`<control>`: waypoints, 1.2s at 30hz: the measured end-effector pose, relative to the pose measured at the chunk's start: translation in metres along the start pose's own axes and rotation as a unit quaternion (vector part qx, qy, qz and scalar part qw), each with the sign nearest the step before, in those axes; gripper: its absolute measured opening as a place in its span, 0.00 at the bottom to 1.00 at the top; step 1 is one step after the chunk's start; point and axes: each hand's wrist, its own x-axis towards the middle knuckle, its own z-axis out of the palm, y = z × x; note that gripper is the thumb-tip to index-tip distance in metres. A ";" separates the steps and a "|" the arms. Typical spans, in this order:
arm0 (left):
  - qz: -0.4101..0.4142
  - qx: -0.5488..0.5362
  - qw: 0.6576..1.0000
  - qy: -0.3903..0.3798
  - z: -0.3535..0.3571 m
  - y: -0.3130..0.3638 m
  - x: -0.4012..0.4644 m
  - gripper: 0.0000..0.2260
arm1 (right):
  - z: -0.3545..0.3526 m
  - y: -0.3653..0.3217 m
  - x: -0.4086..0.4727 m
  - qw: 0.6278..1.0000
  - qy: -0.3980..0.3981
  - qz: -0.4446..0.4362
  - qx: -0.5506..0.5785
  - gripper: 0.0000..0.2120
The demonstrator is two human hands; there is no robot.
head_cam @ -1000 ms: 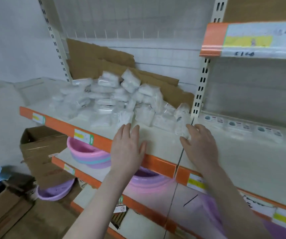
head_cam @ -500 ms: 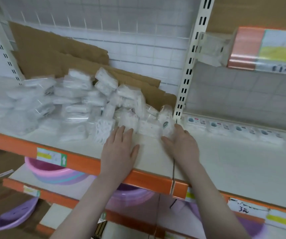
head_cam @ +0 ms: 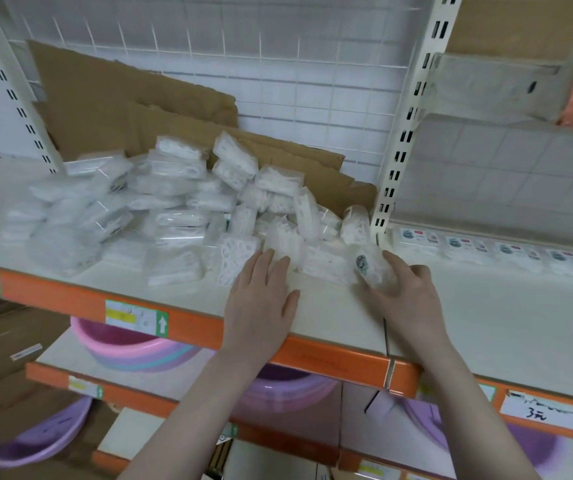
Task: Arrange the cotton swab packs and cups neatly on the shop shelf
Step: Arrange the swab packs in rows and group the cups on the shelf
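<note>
Right hand [head_cam: 403, 292] curling fingers round one small clear-plastic cotton swab pack [head_cam: 372, 267] at the right end of the loose white heap of packs [head_cam: 181, 209] on the cream shop shelf with orange edge [head_cam: 330, 313]. Left hand [head_cam: 261, 299] lying flat, fingers straight, touching the heap's front. Sorting apparently just beginning; next calling for carrying the pack toward the tidy row of labelled packs [head_cam: 492, 249] to the right.

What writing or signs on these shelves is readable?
"3元", handwritten: white price tag on the lower right shelf edge.
White up arrow on green: shelf label on the orange edge; its print is too blurred.
Labels on the row of packs: too small to read.
</note>
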 end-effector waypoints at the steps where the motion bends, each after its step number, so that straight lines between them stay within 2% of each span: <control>1: 0.003 -0.004 1.000 0.002 -0.001 0.000 0.001 0.21 | -0.003 0.002 -0.003 1.000 0.008 -0.004 0.008 0.30; 10: 0.088 -0.016 0.996 -0.027 0.000 0.018 0.011 0.21 | -0.020 0.011 -0.007 0.993 0.104 -0.021 0.046 0.26; 20: 0.161 -0.008 0.981 -0.106 0.015 0.033 0.030 0.21 | -0.032 0.025 -0.011 0.992 0.118 -0.015 0.048 0.26; 24: 0.162 -0.014 0.972 -0.167 0.018 0.037 0.034 0.25 | -0.036 0.030 -0.012 0.991 0.128 -0.016 0.048 0.26; 32: 0.178 -0.078 0.968 -0.161 0.007 0.031 0.025 0.23 | -0.050 0.032 -0.013 0.992 0.124 -0.023 0.017 0.26; 36: 0.185 -0.055 0.965 -0.176 0.007 0.027 0.037 0.27 | -0.062 0.030 -0.013 0.993 0.116 -0.023 -0.015 0.25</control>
